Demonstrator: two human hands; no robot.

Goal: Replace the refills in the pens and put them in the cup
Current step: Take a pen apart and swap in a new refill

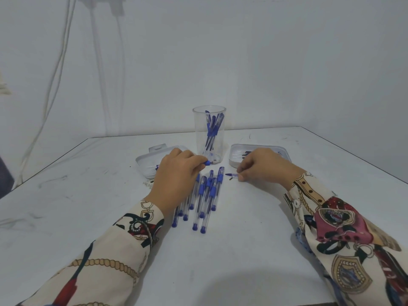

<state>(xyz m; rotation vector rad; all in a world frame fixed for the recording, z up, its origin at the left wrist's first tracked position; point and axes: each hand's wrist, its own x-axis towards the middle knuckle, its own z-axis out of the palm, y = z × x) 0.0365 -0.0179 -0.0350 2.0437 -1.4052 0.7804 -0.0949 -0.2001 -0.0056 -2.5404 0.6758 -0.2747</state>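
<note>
1. Head view: the left hand [176, 173] has its grip pinched on a pen [207, 162] at frame centre, just before the cup [209, 133].
2. The right hand [262, 165] pinches a blue pen tip [230, 174], right of the pens [204, 195] lying on the table [242, 250].

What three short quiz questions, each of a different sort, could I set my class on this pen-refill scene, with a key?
1. True or false: the clear cup already holds some pens.
2. Which hand holds the small blue tip? A) left B) right C) neither
3. Fill in: the loose pens lie on the table between the two ____.

Key:
1. True.
2. B: the right hand pinches it, while the left hand grips a pen beside the cup.
3. Hands.
</note>
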